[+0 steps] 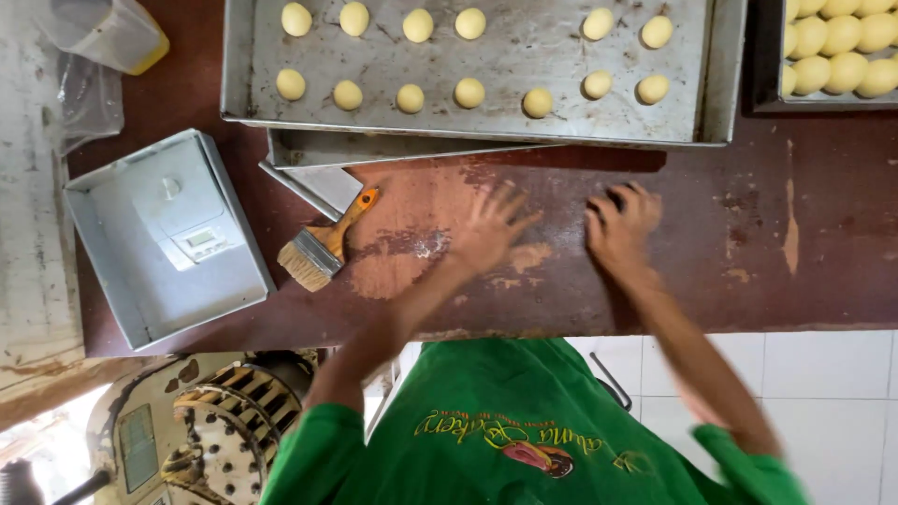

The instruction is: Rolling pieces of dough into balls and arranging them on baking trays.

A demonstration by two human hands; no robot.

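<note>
Green shirt fills the near edge, both arms reaching out over the table. Left hand lies flat with fingers spread, holding nothing. Right hand is cupped over something dark and blurred; whether it grips it I cannot tell. Beyond, the tray carries two rows of dough balls with room left, and a second tray looks crowded. Left of the hands lie a brush and a scale.
</note>
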